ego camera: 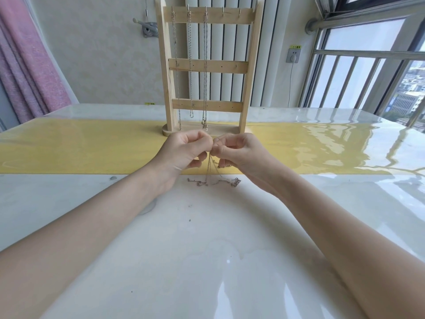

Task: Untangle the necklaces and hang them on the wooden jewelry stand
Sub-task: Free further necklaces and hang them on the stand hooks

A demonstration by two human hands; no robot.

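A wooden jewelry stand (208, 65) stands upright on the yellow runner, straight ahead of me. Three thin chains (190, 65) hang from hooks on its top bar; the two hooks at the right are bare. Just in front of the stand's base, my left hand (184, 153) and my right hand (239, 153) meet fingertip to fingertip, each pinching a thin tangled necklace (212, 178). Its strands drop from my fingers to the table, where the rest lies in a loose heap with a small clasp or pendant at the right end.
A glossy white table (195, 249) carries a yellow runner (80, 148) across its far part. Behind it are a white radiator, a wall socket (294, 55), a pink curtain (30, 65) at left and a railed window (368, 77) at right.
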